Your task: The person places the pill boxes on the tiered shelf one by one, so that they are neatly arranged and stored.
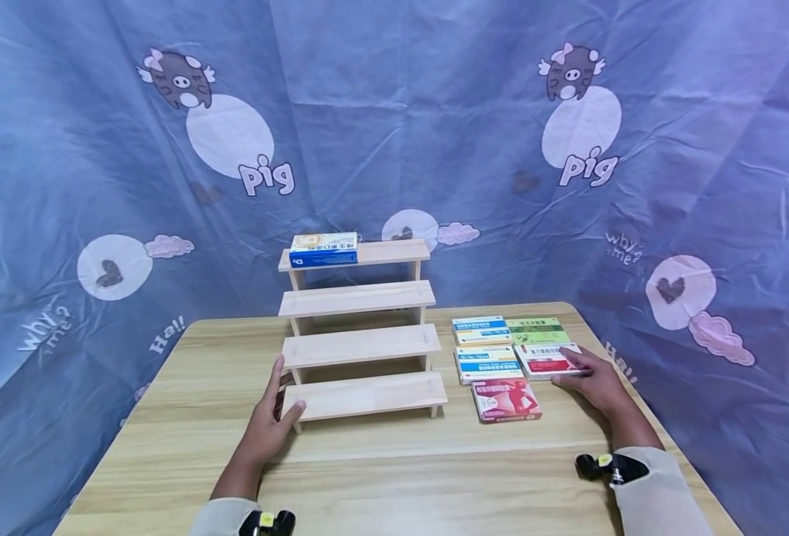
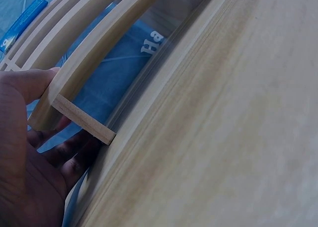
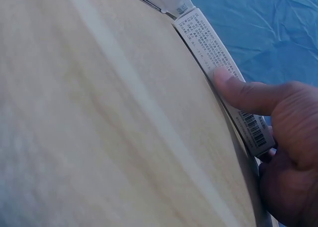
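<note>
with right hand (image 1: 598,383): pinching red-and-white box (image 1: 538,363) at its right end, using thumb on near side | lying on table (image 1: 394,480), in front of green box (image 1: 538,330); stretching left from grip, with long axis left-to-right | nearest to right hand, well apart from left | with left hand (image 1: 266,426): gripping bottom shelf (image 1: 368,397) at its left end

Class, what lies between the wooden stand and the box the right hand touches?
In the head view, the nearer blue-and-white box and some bare table.
</note>
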A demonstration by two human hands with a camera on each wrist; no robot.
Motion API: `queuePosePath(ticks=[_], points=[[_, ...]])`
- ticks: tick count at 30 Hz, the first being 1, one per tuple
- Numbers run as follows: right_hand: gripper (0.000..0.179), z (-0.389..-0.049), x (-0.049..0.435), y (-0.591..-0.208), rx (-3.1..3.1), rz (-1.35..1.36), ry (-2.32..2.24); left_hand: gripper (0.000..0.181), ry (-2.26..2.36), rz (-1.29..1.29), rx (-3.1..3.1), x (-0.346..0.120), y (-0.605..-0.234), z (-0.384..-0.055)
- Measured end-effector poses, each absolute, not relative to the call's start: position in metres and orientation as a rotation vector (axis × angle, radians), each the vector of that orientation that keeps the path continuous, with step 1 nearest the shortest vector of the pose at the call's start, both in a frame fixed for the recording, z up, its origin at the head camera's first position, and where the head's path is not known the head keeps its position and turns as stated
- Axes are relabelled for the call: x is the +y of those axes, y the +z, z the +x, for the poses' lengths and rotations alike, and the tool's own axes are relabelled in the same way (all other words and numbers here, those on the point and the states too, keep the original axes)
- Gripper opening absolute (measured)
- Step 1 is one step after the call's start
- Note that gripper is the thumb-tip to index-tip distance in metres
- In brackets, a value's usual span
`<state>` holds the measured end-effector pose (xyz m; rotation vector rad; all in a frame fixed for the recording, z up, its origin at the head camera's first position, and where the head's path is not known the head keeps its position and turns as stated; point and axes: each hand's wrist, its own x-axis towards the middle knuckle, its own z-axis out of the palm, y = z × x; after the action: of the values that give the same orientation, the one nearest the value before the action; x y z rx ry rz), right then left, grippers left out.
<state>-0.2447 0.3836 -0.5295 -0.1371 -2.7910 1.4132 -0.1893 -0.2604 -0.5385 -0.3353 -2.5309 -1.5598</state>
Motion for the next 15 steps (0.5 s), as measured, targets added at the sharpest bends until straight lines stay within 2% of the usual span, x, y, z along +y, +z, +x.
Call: queuePosePath(ticks=[15], points=[[0.081, -0.245, 0.3858, -0.5316, -2.79, -0.185, 1.377, 0.093, -1.546, -0.33, -2.523, -0.2585, -0.538, -0.1889]])
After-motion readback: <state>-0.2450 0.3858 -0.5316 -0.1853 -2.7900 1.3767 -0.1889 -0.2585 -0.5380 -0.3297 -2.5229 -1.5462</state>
